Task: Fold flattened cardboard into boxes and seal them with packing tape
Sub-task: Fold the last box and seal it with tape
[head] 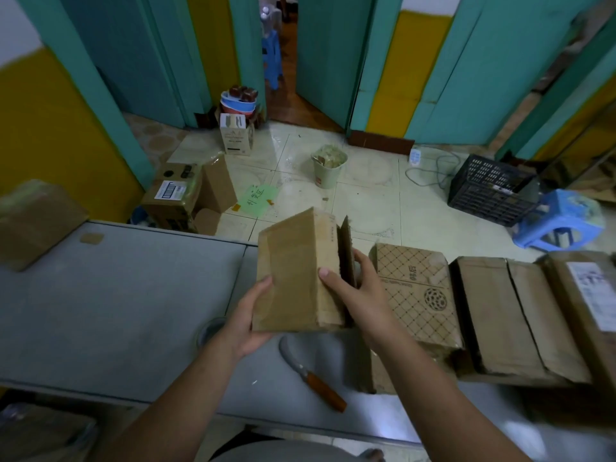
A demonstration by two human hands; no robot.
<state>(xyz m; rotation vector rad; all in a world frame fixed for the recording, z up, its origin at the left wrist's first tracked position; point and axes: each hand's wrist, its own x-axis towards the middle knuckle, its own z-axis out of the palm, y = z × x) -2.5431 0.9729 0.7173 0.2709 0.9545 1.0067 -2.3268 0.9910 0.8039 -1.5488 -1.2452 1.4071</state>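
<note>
A plain brown cardboard box (293,271) is held up over the grey table (116,295), with one flap standing out on its right side. My left hand (248,320) grips its lower left corner from below. My right hand (353,288) holds its right side, thumb on the front face and fingers behind the loose flap. A roll of clear packing tape (208,330) lies on the table, partly hidden by my left wrist.
A knife (313,375) with a brown handle lies near the table's front edge. A patterned flattened box (416,291) and plain flattened cardboard (510,315) lie at right. Another box (36,221) sits far left. Beyond are floor boxes, a bin (328,170), a crate (490,190) and a blue stool (560,220).
</note>
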